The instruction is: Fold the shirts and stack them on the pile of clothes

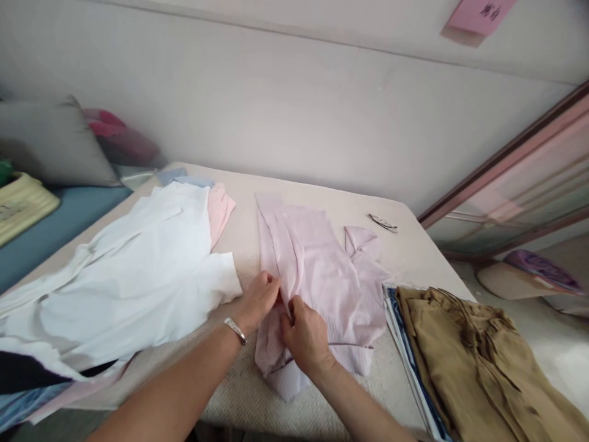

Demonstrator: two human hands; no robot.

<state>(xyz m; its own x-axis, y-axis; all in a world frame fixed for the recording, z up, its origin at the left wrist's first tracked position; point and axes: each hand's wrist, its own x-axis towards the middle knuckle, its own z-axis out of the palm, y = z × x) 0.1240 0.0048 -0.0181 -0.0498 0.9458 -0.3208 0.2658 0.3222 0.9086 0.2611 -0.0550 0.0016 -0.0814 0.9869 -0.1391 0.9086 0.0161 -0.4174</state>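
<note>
A pale lilac shirt (322, 264) with fine ribbed texture lies loosely spread and creased in the middle of the padded surface. My left hand (264, 296), with a silver bracelet (235, 330) at the wrist, pinches the shirt's left part. Close beside it, my right hand (304, 331) has its fingers closed on the same cloth, a little lower. Between the two hands the fabric is gathered into a fold. One sleeve or collar corner sticks up at the shirt's right side.
White garments (151, 264) are heaped at left, over pink cloth (219, 212) and darker pieces. Folded brown trousers (478, 356) with a drawstring top a stack at right. Glasses (383, 223) lie near the wall. A grey cushion (50, 141) and yellow basket (23, 205) stand far left.
</note>
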